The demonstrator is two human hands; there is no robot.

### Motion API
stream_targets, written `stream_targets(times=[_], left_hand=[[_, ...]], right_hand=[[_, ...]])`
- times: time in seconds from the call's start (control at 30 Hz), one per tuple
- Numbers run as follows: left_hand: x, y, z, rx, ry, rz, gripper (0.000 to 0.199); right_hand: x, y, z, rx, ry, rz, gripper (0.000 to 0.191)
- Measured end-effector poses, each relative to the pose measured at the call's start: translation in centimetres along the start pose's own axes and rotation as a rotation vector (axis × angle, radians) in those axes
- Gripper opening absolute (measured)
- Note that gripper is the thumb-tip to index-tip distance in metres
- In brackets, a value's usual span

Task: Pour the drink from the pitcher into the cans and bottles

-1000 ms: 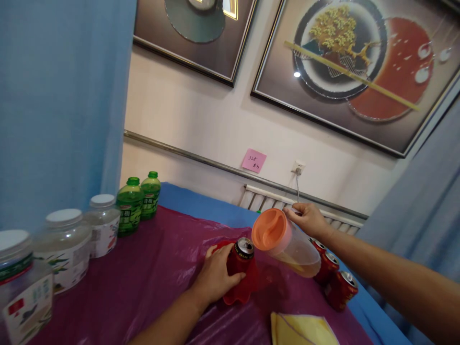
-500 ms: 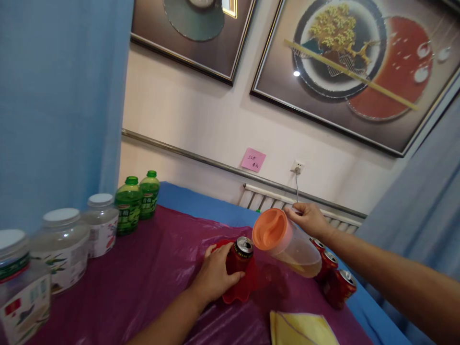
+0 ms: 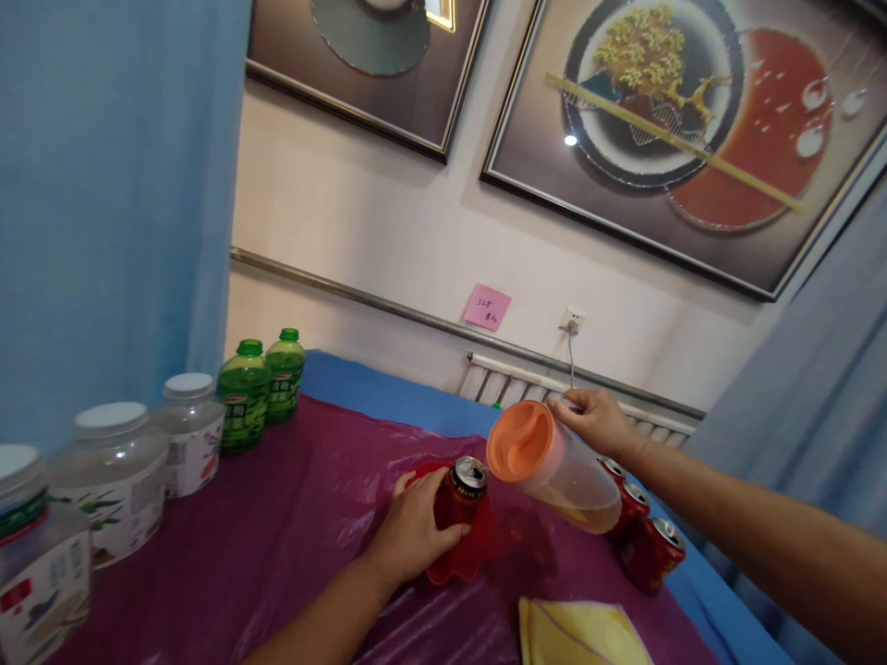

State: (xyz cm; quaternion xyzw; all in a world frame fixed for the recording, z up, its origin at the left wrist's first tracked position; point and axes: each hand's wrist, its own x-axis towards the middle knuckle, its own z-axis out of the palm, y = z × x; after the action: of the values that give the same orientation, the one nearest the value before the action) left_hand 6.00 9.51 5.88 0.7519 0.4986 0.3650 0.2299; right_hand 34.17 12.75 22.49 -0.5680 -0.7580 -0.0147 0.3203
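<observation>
My left hand is wrapped round a dark red can with an opened top, which stands in a red scalloped dish. To its right, my right hand grips a clear pitcher by its handle side. The pitcher is tilted, its orange lid facing the can, and a little yellowish liquid lies low inside it. Lid and can are apart. No stream of liquid can be made out between them.
Several red cans stand behind the pitcher at the right. A yellow cloth lies at the front edge. Lidded clear jars and two green bottles line the left side of the purple sheet.
The view has shifted very slightly. Both hands, the can and the pitcher hold nearly the same places as before.
</observation>
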Motion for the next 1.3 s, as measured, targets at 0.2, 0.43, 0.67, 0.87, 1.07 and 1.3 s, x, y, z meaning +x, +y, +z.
stream_targets(times=[0.2, 0.43, 0.67, 0.87, 1.07, 1.3], left_hand=[[-0.02, 0.32, -0.18, -0.001, -0.01, -0.008, 0.073], [0.02, -0.1, 0.14, -0.004, 0.01, 0.003, 0.075], [0.01, -0.26, 0.25, 0.001, 0.018, 0.009, 0.075], [-0.03, 0.19, -0.04, -0.005, 0.012, 0.009, 0.073], [-0.08, 0.21, -0.02, -0.011, 0.008, 0.011, 0.072], [-0.09, 0.23, -0.06, -0.012, 0.007, 0.007, 0.073]], right_hand=[[0.03, 0.06, 0.04, -0.005, 0.006, -0.004, 0.054], [-0.03, -0.26, -0.19, -0.03, -0.008, 0.003, 0.054], [-0.09, -0.47, -0.24, -0.001, -0.008, 0.017, 0.054], [-0.13, -0.61, -0.35, -0.012, -0.014, 0.013, 0.054], [-0.09, -0.54, -0.36, 0.005, -0.015, -0.007, 0.054], [-0.12, -0.41, -0.32, 0.012, 0.0, -0.016, 0.055]])
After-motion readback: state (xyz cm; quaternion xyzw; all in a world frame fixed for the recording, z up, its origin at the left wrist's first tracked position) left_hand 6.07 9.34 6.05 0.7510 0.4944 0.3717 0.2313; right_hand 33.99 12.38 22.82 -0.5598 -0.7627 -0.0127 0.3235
